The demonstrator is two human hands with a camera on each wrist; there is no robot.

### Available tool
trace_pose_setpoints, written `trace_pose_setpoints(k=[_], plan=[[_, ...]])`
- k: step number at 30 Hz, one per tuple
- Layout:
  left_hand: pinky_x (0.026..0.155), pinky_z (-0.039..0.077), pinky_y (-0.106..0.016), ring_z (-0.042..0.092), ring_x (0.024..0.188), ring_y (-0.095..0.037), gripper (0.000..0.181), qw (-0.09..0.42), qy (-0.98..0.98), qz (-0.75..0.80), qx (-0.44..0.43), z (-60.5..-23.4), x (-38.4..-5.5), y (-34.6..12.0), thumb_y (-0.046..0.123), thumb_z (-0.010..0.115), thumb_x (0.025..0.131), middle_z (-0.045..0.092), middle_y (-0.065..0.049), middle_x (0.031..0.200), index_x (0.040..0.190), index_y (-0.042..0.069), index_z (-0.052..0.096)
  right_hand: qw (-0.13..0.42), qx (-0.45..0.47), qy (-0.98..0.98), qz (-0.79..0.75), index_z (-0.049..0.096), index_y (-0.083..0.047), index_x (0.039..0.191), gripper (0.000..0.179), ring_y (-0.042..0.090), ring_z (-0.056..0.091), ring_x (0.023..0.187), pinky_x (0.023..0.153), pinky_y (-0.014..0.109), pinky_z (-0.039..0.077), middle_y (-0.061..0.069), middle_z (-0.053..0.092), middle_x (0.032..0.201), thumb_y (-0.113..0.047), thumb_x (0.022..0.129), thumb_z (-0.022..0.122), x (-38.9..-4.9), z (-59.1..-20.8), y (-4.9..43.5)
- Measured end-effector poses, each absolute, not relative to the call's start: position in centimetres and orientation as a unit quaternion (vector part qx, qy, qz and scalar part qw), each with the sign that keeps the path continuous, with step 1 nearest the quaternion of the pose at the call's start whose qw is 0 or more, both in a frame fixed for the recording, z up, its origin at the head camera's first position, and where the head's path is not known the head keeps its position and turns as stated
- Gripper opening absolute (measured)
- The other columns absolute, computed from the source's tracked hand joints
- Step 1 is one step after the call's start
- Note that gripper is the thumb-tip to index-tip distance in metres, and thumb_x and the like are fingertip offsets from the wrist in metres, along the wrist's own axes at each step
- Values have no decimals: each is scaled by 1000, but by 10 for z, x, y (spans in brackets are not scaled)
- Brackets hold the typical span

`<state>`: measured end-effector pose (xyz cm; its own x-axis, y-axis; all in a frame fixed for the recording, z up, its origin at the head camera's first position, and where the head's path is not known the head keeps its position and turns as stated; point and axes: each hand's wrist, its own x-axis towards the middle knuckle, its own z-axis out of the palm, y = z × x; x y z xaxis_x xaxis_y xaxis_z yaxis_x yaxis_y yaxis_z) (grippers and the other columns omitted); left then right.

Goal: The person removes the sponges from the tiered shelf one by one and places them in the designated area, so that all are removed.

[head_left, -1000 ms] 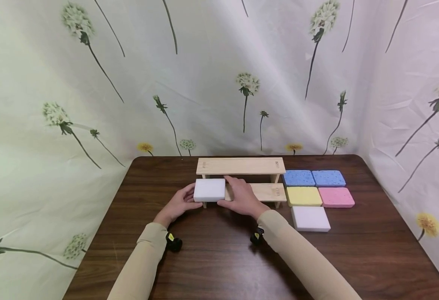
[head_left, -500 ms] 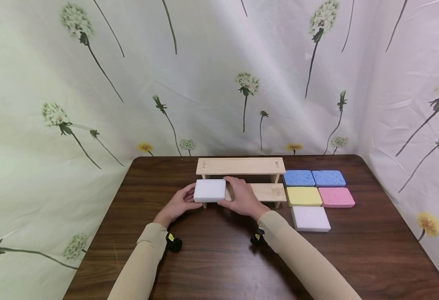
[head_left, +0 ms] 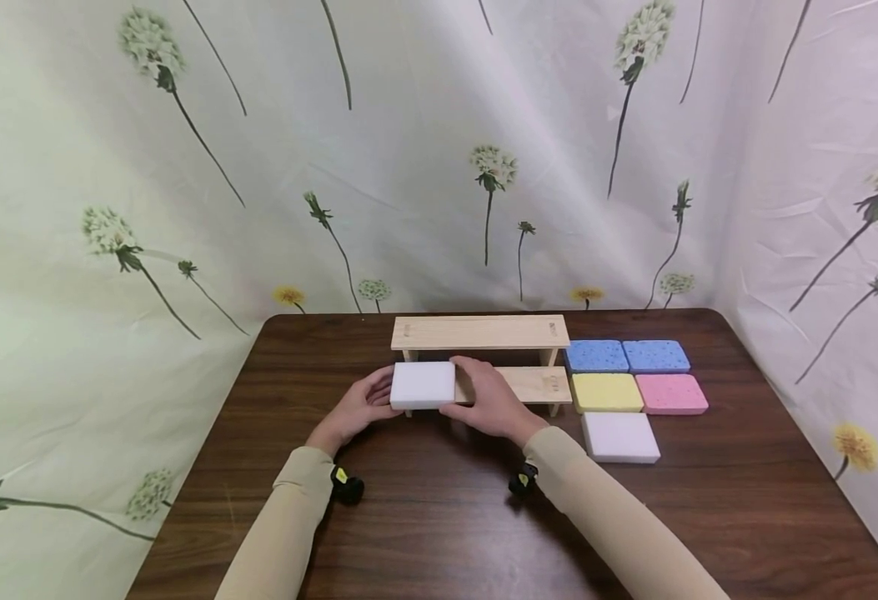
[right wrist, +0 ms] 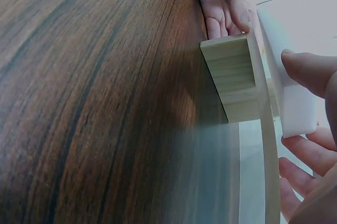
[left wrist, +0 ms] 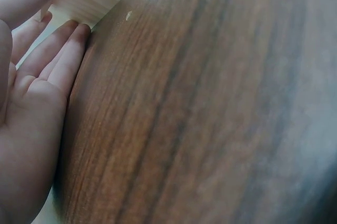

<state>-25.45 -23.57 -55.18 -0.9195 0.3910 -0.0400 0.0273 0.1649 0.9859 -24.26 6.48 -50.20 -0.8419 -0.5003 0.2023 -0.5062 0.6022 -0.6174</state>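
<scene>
My right hand (head_left: pixel 493 403) grips a thick white sponge (head_left: pixel 423 385) at its right end, thumb in front and fingers behind. The sponge overlaps the left part of the lower wooden shelf (head_left: pixel 532 384); in the right wrist view, the sponge (right wrist: pixel 298 110) lies close over that shelf's board. Beyond the left end of the shelf is my left hand (head_left: pixel 348 415), palm toward it. Its fingers are extended, their tips right at the shelf's leg (left wrist: pixel 87 0) in the left wrist view. Part of those fingers is hidden behind the sponge in the head view.
A taller wooden shelf (head_left: pixel 480 332) stands behind. Right of the shelves lie two blue sponges (head_left: pixel 596 356), a yellow sponge (head_left: pixel 607 392), a pink sponge (head_left: pixel 671 393) and another white sponge (head_left: pixel 620 437). The dark wooden table (head_left: pixel 439 533) meets a flowered curtain (head_left: pixel 423 183) at the back.
Over the last half second, the white sponge and my right hand have shifted slightly to the right and toward me. My left hand has stayed nearly still.
</scene>
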Motion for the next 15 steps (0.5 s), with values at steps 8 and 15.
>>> trace_pose_setpoints(k=[8,15], plan=[[116,45,-31,38,150,-45,84,147,741,641,137,-552,-255,-237,-4,77,92,37,-32,162,162,-5,29,-5,280,-892,354,44,-5,157,84,33,49,143,118,51,43,15,51,157,-40,92,83,-236,-498,73],[120,41,-40,38,150,-44,86,151,748,634,127,-552,-254,-238,1,80,92,38,-31,162,162,-5,30,-2,286,-890,356,45,-4,156,84,33,51,142,117,51,45,15,52,155,-38,91,85,-232,-497,80]])
